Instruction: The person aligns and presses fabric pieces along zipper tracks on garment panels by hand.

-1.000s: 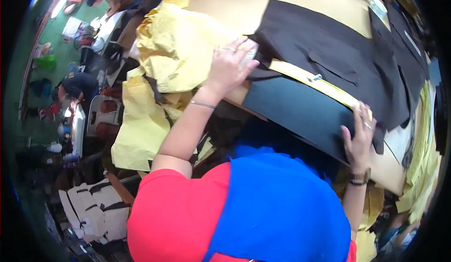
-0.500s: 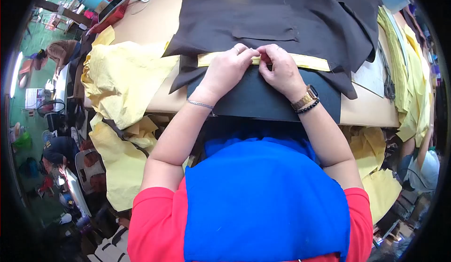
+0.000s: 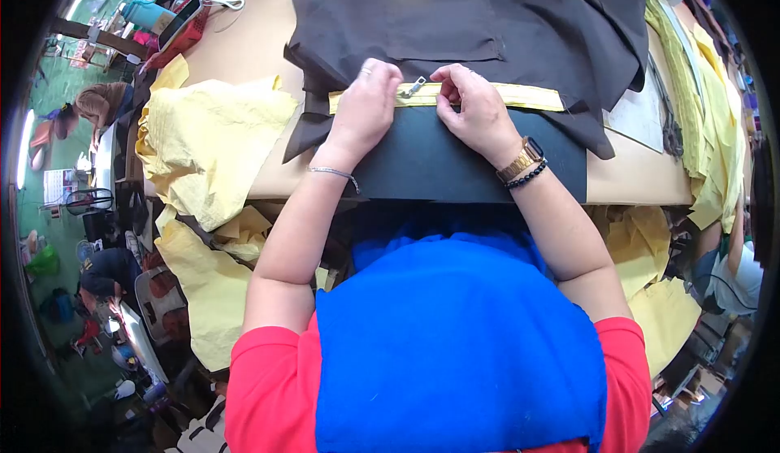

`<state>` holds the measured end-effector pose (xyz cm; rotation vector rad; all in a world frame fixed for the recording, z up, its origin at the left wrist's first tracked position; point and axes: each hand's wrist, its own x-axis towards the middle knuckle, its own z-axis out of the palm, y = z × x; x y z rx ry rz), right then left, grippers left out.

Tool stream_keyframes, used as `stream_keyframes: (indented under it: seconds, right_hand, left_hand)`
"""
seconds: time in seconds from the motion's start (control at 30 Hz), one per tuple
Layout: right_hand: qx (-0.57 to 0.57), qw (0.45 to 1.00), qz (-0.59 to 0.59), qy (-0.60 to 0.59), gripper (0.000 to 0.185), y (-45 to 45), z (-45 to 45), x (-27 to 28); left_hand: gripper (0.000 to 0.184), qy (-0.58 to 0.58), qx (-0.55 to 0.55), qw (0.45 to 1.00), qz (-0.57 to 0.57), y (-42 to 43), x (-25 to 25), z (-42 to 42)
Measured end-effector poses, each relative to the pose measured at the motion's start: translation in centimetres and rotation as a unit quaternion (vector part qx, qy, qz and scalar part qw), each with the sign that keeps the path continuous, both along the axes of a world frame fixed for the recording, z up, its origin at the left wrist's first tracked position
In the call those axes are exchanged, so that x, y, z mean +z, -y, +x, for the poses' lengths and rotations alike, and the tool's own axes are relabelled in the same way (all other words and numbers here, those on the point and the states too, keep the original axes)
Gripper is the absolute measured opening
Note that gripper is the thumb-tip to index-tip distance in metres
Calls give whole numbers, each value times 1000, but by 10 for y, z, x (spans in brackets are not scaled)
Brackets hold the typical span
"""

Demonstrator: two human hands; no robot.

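Nearest me, the flat black panel [image 3: 406, 156] lies along the tabletop [image 3: 642, 189] edge. Beyond it, the narrow yellow zipper strip [image 3: 524, 97] runs along the near side of the dark brown fabric piece [image 3: 349, 14]. My left hand [image 3: 362, 113] and right hand [image 3: 481, 116] are curled over the strip, either side of the small metal slider [image 3: 414, 87]; whether either one pinches the strip, I cannot tell. Handling, by judgement: fabric light, limp, easily creased; strip flexible but firmer; slider small, possibly slippery. Grip the strip's edges beside the slider. Compared with the preceding frame, my hands have separated, exposing the slider.
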<state>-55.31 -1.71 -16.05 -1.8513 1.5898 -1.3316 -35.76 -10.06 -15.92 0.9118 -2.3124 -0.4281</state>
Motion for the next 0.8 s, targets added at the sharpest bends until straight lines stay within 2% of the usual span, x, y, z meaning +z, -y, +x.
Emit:
stream_keyframes:
  seconds: [0.03, 0.07, 0.1, 0.13, 0.2, 0.27, 0.37, 0.4, 0.47, 0.57, 0.67, 0.77, 0.8]
  right_hand:
    - [0, 1000, -2, -6, 23, 0, 0, 0]
    - [-1, 1000, 0, -8, 22, 0, 0, 0]
    - [-1, 1000, 1, -10, 21, 0, 0, 0]
    - [-1, 1000, 2, -12, 19, 0, 0, 0]
    - [3, 1000, -12, -19, 16, 2, -1, -4]
    - [9, 999, -16, -38, 13, 2, -2, -6]
    - [17, 998, -14, -66, 9, 1, -2, -3]
    - [19, 998, -16, -63, 9, 0, -1, 1]
    - [23, 997, -20, -69, 10, 0, -1, 1]
    - [23, 995, -19, -91, 12, 0, -2, -2]
    - [19, 994, -15, -105, 10, -1, -1, -1]
    - [15, 993, -15, -114, 9, 0, -1, -1]
    - [16, 993, -8, -116, 9, -1, 0, 1]
  left_hand:
    - [11, -62, -13, 998, -25, 8, -6, 3]
    - [14, -94, 20, 994, 47, 11, -7, 8]
    - [14, -214, 38, 958, 189, 13, -9, 12]
    - [14, -326, 56, 886, 324, 15, -10, 16]
    - [12, -425, 71, 851, 302, 18, -11, 19]
    - [12, -385, 60, 877, 283, 17, -10, 30]
    - [14, -170, 64, 975, 125, 5, -8, 37]
    - [11, -173, 58, 974, 134, -1, -1, 31]
    - [12, -96, 59, 987, 117, -7, 9, 25]
    - [10, -27, 15, 999, 35, 1, 0, 26]
    - [14, 62, 29, 997, -45, 7, 3, 24]
    - [17, 51, 111, 990, -70, 23, -5, 20]
    - [17, 18, 131, 991, 15, 24, -3, 20]
